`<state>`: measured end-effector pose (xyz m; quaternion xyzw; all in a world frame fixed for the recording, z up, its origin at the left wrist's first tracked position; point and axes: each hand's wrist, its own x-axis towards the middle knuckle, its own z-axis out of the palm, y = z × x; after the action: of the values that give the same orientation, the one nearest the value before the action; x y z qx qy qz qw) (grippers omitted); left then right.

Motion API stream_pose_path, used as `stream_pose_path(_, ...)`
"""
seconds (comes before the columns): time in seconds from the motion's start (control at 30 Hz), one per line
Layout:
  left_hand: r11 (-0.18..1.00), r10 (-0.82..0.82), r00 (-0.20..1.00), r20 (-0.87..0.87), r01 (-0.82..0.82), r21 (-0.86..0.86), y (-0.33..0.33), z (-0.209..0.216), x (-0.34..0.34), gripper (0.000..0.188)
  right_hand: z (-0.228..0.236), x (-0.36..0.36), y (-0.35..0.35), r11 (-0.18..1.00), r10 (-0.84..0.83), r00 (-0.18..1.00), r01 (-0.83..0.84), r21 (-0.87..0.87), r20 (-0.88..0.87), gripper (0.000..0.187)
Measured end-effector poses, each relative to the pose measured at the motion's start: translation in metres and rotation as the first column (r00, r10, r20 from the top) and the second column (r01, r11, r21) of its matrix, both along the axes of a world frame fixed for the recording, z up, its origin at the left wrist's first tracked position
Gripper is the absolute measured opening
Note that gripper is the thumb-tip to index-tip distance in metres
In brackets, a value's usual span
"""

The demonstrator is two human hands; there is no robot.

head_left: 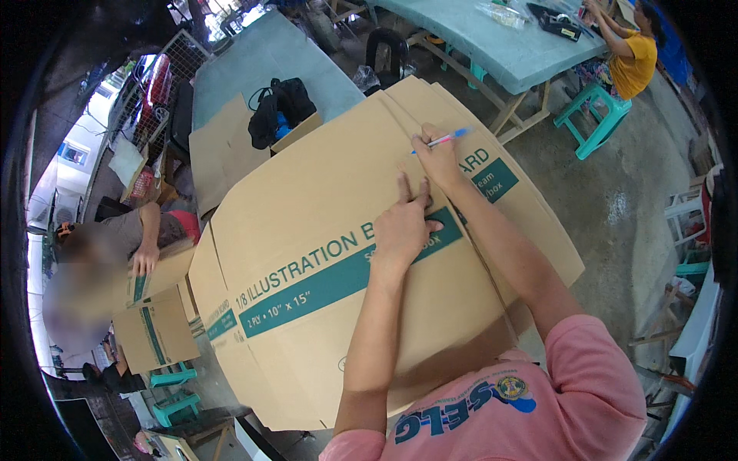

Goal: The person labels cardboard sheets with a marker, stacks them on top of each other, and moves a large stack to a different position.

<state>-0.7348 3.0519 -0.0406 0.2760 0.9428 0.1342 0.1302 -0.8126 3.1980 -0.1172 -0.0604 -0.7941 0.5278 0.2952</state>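
Note:
Large flattened brown cardboard sheets (pixel 323 207), printed with green lettering and a green band, lie in front of me. My left hand (pixel 401 224) rests on the top sheet with its fingers apart, beside a long seam. Farther up, my right hand (pixel 437 160) is closed around a pen (pixel 447 139) with a blue end and a pinkish part. The pen lies slantwise over the cardboard near that seam. Whether its tip touches the sheet I cannot tell.
A black bag (pixel 292 104) sits by a box on a blue-grey table (pixel 238 65). At left, a co-worker handles smaller cardboard boxes (pixel 157 330). Another person in yellow sits on a green stool (pixel 593 123) at a second table (pixel 492 46).

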Motion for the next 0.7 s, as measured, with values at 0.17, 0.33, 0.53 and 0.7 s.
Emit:
stream_pose_path(0.17,0.988,0.121,0.988,-0.091,-0.129,-0.089,-0.012,-0.001,-0.007,0.079,-0.004,-0.002,0.0,0.997,-0.051,0.997,0.054,0.049,-0.058,0.027)
stream_pose_path(0.33,0.99,0.123,0.991,-0.057,-0.127,-0.067,-0.014,-0.001,-0.008,0.081,0.004,-0.005,-0.002,0.99,-0.072,0.994,0.06,-0.13,-0.084,0.025)
stream_pose_path(0.53,0.988,0.14,0.989,-0.046,-0.142,-0.061,-0.012,0.001,-0.008,0.081,0.013,-0.025,-0.021,0.99,0.023,0.999,-0.03,-0.14,-0.049,0.027)
stream_pose_path(0.7,0.989,0.133,0.99,-0.049,-0.135,-0.058,-0.013,0.0,-0.01,0.081,0.009,-0.034,-0.031,0.978,0.035,0.999,-0.037,-0.204,-0.011,0.027)
